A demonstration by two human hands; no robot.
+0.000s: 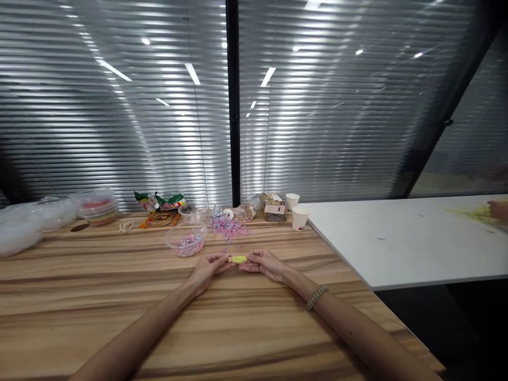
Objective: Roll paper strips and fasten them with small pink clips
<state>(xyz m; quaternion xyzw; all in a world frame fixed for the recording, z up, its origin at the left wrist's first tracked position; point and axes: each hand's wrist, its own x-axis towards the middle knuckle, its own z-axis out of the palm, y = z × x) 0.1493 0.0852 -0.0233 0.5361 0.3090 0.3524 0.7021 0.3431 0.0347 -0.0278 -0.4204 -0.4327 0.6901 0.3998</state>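
Note:
Between my hands is a small yellow strip [239,259], with a bit of pink at its left end. My left hand [210,267] pinches the left end in its fingertips, and my right hand [265,264] holds the right end the same way. Both hands are just above the wooden table [222,328]. What the yellow strip is made of is too small to tell. Close beyond my left hand stands a clear plastic bowl [171,238] with small pink, purple and pale blue bits [190,245] in it. More such bits [230,228] lie heaped beside the bowl.
Paper cups [300,218], an opened small box [274,207] and a green snack bag [166,202] stand along the back. Stacked lidded tubs [98,206] and clear plastic wrapping [27,222] are at left. Another person's hand [498,210] is over a white table [397,254] at right.

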